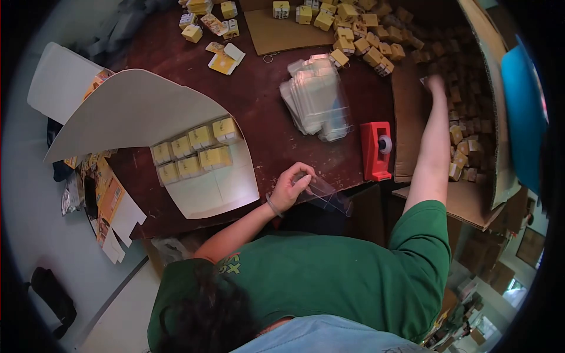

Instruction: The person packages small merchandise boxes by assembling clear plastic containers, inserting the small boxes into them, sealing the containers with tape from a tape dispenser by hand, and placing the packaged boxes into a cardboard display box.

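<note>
My left hand (293,185) is closed on a clear plastic blister pack (325,196) at the table's front edge, thumb and fingers pinching one end of it. My right arm is stretched out to the right, and my right hand (434,83) is over the large cardboard box (406,126) of small yellow boxes (461,154). Its fingers are dark and blurred, so what they grip does not show. A stack of clear plastic packs (321,97) lies ahead of my left hand. The red tape dispenser (375,152) stands between my two arms.
An open white carton (209,200) on the left holds several packed yellow boxes (189,166). More yellow boxes (353,26) are heaped at the back on cardboard. A flattened yellow box (226,59) and a metal ring (269,57) lie on the dark red table (276,141).
</note>
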`<state>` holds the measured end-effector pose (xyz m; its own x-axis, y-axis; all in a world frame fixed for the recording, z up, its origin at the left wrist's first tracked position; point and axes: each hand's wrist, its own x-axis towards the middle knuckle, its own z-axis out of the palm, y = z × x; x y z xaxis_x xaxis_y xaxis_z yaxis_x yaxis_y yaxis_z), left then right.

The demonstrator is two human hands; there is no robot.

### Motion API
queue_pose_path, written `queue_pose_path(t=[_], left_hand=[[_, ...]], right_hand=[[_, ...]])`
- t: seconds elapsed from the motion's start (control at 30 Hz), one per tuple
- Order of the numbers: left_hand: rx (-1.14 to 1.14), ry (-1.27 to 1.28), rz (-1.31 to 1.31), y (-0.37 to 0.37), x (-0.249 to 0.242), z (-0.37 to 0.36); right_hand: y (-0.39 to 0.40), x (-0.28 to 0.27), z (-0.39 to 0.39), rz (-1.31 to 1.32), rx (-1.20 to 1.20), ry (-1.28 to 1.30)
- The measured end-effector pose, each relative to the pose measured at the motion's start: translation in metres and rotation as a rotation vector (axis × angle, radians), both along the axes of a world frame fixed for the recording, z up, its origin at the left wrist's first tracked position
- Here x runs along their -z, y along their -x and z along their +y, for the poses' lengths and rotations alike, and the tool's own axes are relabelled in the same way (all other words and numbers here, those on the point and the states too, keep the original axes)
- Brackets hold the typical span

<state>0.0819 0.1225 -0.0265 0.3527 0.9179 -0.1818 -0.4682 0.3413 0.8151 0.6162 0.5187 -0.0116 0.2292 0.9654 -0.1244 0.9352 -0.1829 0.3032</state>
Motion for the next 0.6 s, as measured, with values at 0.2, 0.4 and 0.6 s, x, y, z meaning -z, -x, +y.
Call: queue_pose_path(t=[0.2, 0.4, 0.6], left_hand=[[0.033, -0.011, -0.077, 0.007, -0.004, -0.002], [-0.006, -0.148, -0.03, 0.045, -0.047, -0.011], [-0.054, -0.155, 0.029, 0.109, -0.083, -0.021]], right_hand=[[0.309, -0.099, -0.016, 1.292, -0.48, 0.038], [0.554, -0.031, -0.044, 0.492, -1.006, -0.658], [0.596, -0.026, -0.022, 0.618, -1.052, -0.82]])
